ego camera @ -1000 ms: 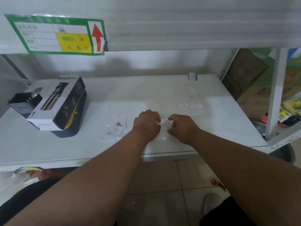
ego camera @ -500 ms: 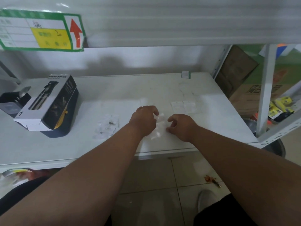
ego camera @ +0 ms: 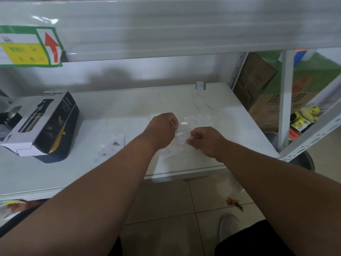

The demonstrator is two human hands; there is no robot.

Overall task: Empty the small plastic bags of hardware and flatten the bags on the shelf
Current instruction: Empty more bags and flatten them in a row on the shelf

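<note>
Plastic bag (ego camera: 181, 137) hung stretched between our two hands in the head view, our left hand (ego camera: 162, 131) pinching its far edge and our right hand (ego camera: 207, 141) its near edge, likely to pull it flat. Left of our fingers, hardware (ego camera: 114, 144) lay on the shelf (ego camera: 230, 126); beyond them, flattened bags (ego camera: 196, 119).

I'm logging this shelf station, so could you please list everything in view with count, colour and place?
held bag: one, clear, between both hands
bags with hardware: a few, clear, left of the hands
flattened bags: about two, clear, beyond the hands
spray bottle box: one, black and white, shelf left
shelf: one, white
label: one, green and yellow, upper left
cardboard boxes: brown, right
left hand: pinching bag
right hand: pinching bag
</note>
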